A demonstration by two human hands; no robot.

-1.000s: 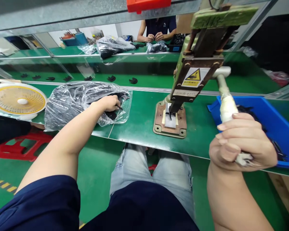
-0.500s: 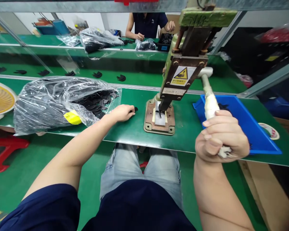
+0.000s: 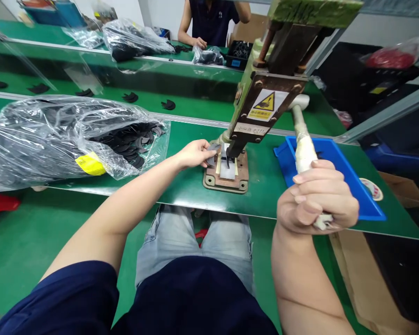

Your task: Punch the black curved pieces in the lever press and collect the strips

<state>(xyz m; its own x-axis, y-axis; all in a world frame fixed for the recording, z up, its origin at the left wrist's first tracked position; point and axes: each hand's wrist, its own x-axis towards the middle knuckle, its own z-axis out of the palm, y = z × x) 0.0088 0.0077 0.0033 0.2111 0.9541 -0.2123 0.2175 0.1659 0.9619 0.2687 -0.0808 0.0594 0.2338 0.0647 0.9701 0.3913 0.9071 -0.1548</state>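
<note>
My left hand (image 3: pixel 196 153) pinches a flat dark grey curved piece (image 3: pixel 212 153) at the left side of the hand press's base (image 3: pixel 242 173). A pale metal plate (image 3: pixel 227 171) lies on that base, under the lowered ram (image 3: pixel 238 145). A thin dark strip shows at the ram's foot; I cannot make out what it is. My right hand (image 3: pixel 319 197) is wrapped around the white-taped lever (image 3: pixel 304 146) of the press, to the right of its column. Left of the press, a clear plastic bag (image 3: pixel 52 139) lies open toward it, with many black curved pieces (image 3: pixel 136 142) inside.
A blue bin (image 3: pixel 365 195) stands right of the press, a tape roll (image 3: pixel 372 189) beside it. Behind runs a green strip with spaced black pieces (image 3: pixel 168 104). A co-worker (image 3: pixel 211 23) sits across, near a black crate (image 3: pixel 238 52) and another bag (image 3: pixel 136 39).
My left hand has moved right from the bench to the press base, carrying the dark curved piece. My right hand keeps its grip on the lever. The view has shifted slightly.
</note>
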